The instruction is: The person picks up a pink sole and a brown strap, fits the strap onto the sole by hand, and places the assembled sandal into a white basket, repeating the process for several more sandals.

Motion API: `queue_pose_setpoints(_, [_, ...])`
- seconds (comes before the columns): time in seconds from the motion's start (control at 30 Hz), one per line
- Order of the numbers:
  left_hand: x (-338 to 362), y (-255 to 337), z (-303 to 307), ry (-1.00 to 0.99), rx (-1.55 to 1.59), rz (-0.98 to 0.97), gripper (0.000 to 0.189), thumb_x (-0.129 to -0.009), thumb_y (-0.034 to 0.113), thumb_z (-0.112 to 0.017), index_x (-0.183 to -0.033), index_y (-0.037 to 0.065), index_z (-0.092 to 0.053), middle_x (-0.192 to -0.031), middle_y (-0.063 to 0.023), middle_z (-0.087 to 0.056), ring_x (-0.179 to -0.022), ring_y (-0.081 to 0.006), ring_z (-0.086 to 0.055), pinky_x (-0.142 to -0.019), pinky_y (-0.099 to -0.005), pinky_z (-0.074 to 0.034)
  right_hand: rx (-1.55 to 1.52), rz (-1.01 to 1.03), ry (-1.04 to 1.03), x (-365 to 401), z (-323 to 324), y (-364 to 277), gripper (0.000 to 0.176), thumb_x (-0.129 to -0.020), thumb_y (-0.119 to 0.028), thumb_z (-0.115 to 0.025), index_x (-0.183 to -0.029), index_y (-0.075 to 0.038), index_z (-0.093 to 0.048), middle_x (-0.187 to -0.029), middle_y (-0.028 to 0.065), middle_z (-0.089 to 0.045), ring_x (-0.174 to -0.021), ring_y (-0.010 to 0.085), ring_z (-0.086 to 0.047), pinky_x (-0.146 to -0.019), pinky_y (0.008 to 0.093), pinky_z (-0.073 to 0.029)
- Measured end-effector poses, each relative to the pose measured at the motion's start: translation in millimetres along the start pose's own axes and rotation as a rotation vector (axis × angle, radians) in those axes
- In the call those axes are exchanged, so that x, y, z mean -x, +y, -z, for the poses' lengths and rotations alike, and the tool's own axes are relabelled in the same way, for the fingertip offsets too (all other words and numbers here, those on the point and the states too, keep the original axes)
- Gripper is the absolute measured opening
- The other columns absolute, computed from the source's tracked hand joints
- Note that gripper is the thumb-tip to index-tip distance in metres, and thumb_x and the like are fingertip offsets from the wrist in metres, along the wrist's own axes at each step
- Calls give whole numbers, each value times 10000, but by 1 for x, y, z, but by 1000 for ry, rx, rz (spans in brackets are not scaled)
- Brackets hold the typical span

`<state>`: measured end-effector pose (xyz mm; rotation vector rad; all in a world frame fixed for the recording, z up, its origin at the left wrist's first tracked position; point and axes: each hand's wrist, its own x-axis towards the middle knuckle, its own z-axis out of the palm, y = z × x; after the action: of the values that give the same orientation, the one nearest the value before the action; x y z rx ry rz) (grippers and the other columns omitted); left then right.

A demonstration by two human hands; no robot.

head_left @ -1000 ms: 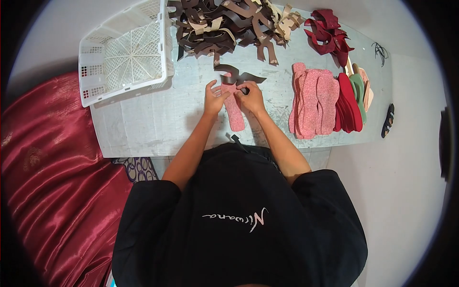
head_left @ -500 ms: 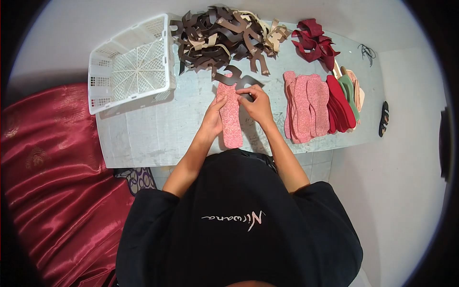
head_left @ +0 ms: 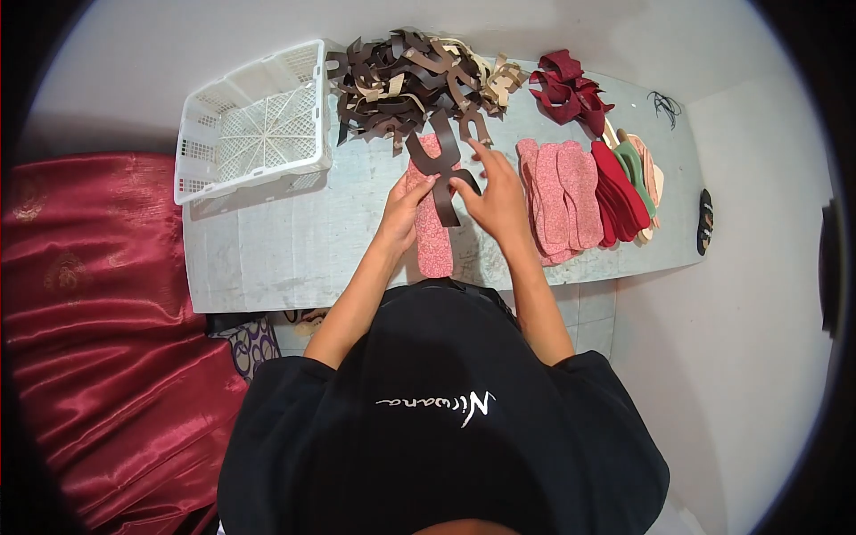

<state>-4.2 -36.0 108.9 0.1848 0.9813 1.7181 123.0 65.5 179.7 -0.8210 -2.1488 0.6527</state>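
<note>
Between the fingers of the two hands, over the near side of the tabletop (head_left: 267,259), a long pink sole (head_left: 435,250) points away from the body, with a dark four-armed strap (head_left: 439,168) across its upper part. The left hand (head_left: 403,214) has its fingers closed on the sole's left edge, thumb uppermost and reaching the strap; this grip seems to steady the sole while pinning the strap against it. The right hand (head_left: 499,201) has its fingers wide: the thumb is at the strap's right side, the index finger is raised and apart, seemingly to give room for turning or shifting the strap. Whether the thumb presses on it, I cannot tell.

Just right of the right fingers, more pink soles (head_left: 562,196) overlap in a row, then red soles (head_left: 620,192), a green sole (head_left: 631,160) and pale pieces (head_left: 655,178), probably fanned so that each kind comes away singly. Beyond the fingers lies a loose heap of dark and cream straps (head_left: 419,80), likely within easy reach; red straps (head_left: 560,85) sit apart to its right, perhaps sorted by colour. Far left of the left fingers stands a white basket (head_left: 325,107), set aside from the working spot.
</note>
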Motion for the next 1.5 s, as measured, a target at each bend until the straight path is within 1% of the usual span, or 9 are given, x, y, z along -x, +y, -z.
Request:
queue_pose_setpoints(0.27, [3,5,0,-100,209,103,546,-1043,411,-301,-1369,15,-489,-1310,-137,-594,-1190,-251,-584,-1019,-428,-464,-1120,-872,-70,7,10,15,138,-890,-54,-689,-999,-17,-613,-825,26,-632,-679,121,-637,-610,267,-605])
queue_pose_setpoints(0.5, [23,6,-26,-206,355,33,960,-873,802,-384,-1392,-5,-425,-1342,-165,-540,-1229,-255,-537,-1084,-403,-394,-1140,-790,162,33,-30,-5,148,-885,32,-676,-945,18,-541,-882,85,-585,-715,195,-681,-673,313,-640])
queue_pose_setpoints(0.73, [25,2,-11,-484,233,-18,968,-736,709,-697,-1368,23,-436,-1230,-68,-540,-1166,-197,-536,-1087,-371,-382,-1170,-813,142,22,-23,-24,175,-877,15,-693,-948,16,-533,-775,57,-635,-637,162,-674,-568,263,-604])
queue_pose_setpoints(0.77, [28,0,-10,-501,367,-10,671,-811,476,-763,-1249,40,-502,-1081,-37,-587,-1024,-144,-577,-981,-308,-448,-1172,-811,142,22,-21,-26,175,-877,15,-693,-948,16,-533,-775,57,-635,-637,162,-674,-568,263,-604])
queue_pose_setpoints(0.97, [23,-1,-5,-262,58,54,302,-993,290,-580,-1165,42,-572,-971,-53,-650,-876,-135,-646,-806,-278,-530,-490,-429,-211,26,-17,-14,343,-829,-86,-760,-1132,6,-629,-652,-34,-543,-570,7,-446,-535,191,-351])
queue_pose_setpoints(1.07, [22,2,-11,-95,112,41,344,-1035,320,-494,-1172,23,-600,-1017,-82,-684,-883,-157,-677,-771,-298,-549,-357,-351,17,30,-11,-14,301,-793,-113,-768,-1057,-21,-656,-530,-23,-473,-517,47,-443,-518,233,-383])
queue_pose_setpoints(1.23, [24,10,-9,-94,74,68,363,-1016,325,-514,-1176,14,-611,-1014,-105,-697,-830,-170,-684,-719,-296,-567,188,-36,110,27,14,-9,302,-786,-184,-795,-1024,-41,-677,-1036,116,-582,-859,217,-586,-791,343,-479])
queue_pose_setpoints(1.33, [24,12,-12,-116,59,80,356,-1004,307,-534,-1182,8,-611,-1021,-104,-697,-854,-170,-685,-758,-294,-574,-493,-420,-101,32,-1,14,307,-789,-179,-798,-1030,-40,-669,-1022,107,-597,-917,229,-602,-825,346,-480])
queue_pose_setpoints(1.5, [24,5,-18,-141,-23,16,258,-951,186,-631,-1150,21,-621,-1001,-85,-690,-884,-157,-685,-794,-287,-578,-460,-384,18,37,-13,12,288,-772,-138,-800,-990,-14,-659,-980,109,-614,-920,220,-608,-800,333,-494])
